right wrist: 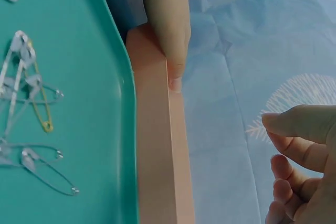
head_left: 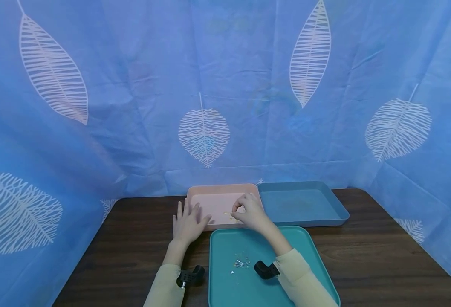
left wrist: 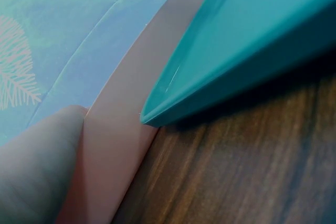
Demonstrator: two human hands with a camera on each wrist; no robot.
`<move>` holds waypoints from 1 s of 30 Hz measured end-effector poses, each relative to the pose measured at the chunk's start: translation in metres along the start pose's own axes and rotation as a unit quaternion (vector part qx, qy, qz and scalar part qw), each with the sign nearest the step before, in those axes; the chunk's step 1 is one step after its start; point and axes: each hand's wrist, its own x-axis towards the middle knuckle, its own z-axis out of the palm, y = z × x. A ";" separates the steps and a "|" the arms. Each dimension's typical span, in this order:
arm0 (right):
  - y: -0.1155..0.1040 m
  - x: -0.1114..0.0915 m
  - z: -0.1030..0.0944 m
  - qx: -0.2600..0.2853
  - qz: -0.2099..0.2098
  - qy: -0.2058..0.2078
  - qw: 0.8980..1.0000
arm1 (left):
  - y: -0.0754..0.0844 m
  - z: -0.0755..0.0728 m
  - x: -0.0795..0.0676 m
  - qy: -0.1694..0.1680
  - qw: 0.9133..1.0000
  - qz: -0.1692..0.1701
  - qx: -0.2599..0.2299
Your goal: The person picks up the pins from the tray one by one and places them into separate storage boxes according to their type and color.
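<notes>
My right hand (head_left: 250,212) is over the pink tray (head_left: 214,190), thumb and forefinger tips together, the other fingers curled. No pin shows at its fingertips (right wrist: 269,121) in the right wrist view. A few thin gold safety pins (head_left: 233,219) lie in the pink tray, right by those fingertips in the head view. With fingers spread, my left hand (head_left: 187,228) rests at the pink tray's near left corner, its thumb (right wrist: 175,72) over the rim. Silver safety pins (right wrist: 44,174) and a gold safety pin (right wrist: 42,103) lie in the teal tray (head_left: 225,233).
A blue tray (head_left: 300,204) stands to the right of the pink one. The teal tray lies in front of both, close to the pink tray's wall. Under them is a dark wooden table (head_left: 133,238), with a blue leaf-patterned cloth (head_left: 145,94) hanging behind.
</notes>
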 end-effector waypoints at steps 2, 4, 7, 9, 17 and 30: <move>0.001 -0.004 -0.001 0.010 0.010 -0.001 1.000 | 0.001 -0.001 0.000 0.000 1.000 0.003 -0.003; 0.001 -0.008 -0.001 0.022 0.020 -0.005 1.000 | 0.001 0.000 0.001 0.001 1.000 0.006 -0.003; 0.002 -0.013 0.000 0.029 0.033 -0.011 0.999 | 0.001 0.000 0.001 0.000 1.000 0.005 -0.002; 0.003 -0.017 0.002 0.031 0.038 -0.019 0.999 | 0.000 0.001 0.002 0.002 1.000 0.004 -0.002; 0.013 -0.031 0.005 0.036 0.039 -0.041 0.998 | -0.001 0.000 0.000 -0.006 1.000 -0.001 -0.008; 0.026 -0.041 0.011 0.000 -0.022 -0.153 0.988 | 0.000 -0.003 0.000 -0.009 1.000 0.007 -0.010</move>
